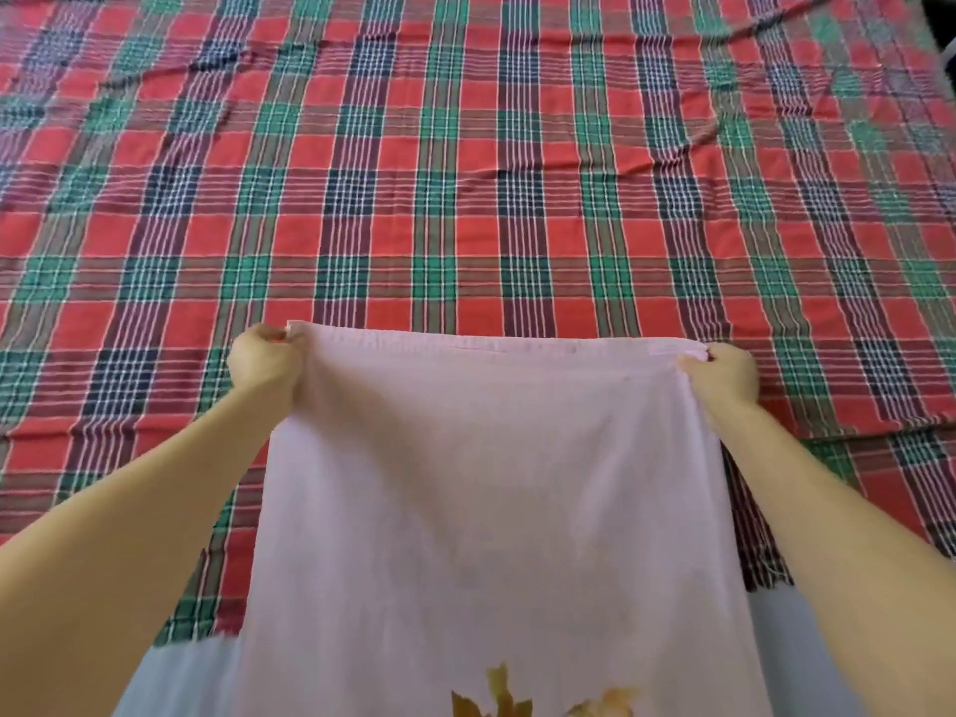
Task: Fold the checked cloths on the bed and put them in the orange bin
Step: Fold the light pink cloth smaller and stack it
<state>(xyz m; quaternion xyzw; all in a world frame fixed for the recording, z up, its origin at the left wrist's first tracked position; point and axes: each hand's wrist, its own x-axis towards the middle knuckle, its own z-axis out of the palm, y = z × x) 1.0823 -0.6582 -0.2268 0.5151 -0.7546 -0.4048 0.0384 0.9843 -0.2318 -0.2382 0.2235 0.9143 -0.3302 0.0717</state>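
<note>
Left hand (266, 362) and right hand (721, 377) each have a tight grip pinched on a top corner of a pale pink cloth (491, 483), which is stretched between them and hangs down towards me. Beyond it and on both sides lies the red-and-green checked cloth (465, 173), spread across the bed with a few creases. There's a yellowish leaf print (509, 696) at the pink cloth's bottom edge and pale blue fabric (176, 675) beside its lower corners.
</note>
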